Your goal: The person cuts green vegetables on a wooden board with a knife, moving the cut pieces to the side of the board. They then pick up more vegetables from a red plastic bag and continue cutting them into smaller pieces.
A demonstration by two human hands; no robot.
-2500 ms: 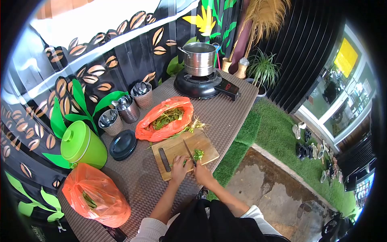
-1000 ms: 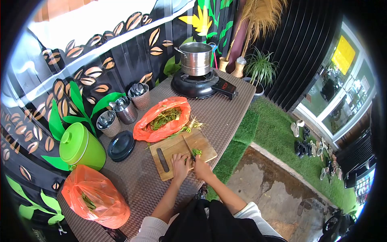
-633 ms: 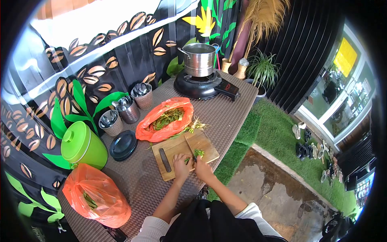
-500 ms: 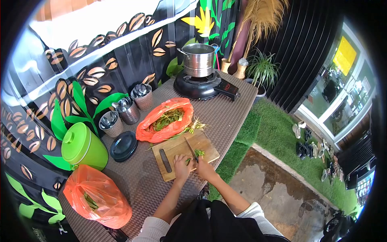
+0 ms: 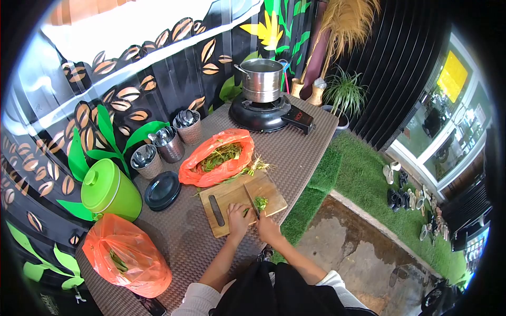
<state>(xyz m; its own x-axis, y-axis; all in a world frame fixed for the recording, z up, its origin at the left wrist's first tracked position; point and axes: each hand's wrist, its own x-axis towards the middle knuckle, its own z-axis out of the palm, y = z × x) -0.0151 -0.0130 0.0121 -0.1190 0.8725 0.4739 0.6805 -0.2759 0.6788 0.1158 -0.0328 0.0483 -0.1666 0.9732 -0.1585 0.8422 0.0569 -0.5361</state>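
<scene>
A wooden cutting board [image 5: 224,203] with a slotted handle lies near the table's front edge. My left hand [image 5: 238,218] is closed over green herb stems [image 5: 246,211], pressing them on the board. In my right hand [image 5: 269,230] is a knife [image 5: 251,196], its fingers wrapped round the handle. The blade points away from me across the board, just right of my left fingers. Chopped greens [image 5: 261,203] sit in a small heap right of the blade. Beyond the board, an orange plastic bag [image 5: 192,171] stands open, full of leafy greens [image 5: 224,156].
A steel pot [image 5: 261,84] stands on a black portable stove [image 5: 258,117] at the far end. Along the wall are several cutlery cups [image 5: 168,145], stacked dark plates [image 5: 162,190] and a green lidded bucket [image 5: 113,192]. Another orange bag [image 5: 134,258] stands at left.
My right hand and the knife have drawn slightly toward me. My left hand stays on the stems. The view has shifted a little.
</scene>
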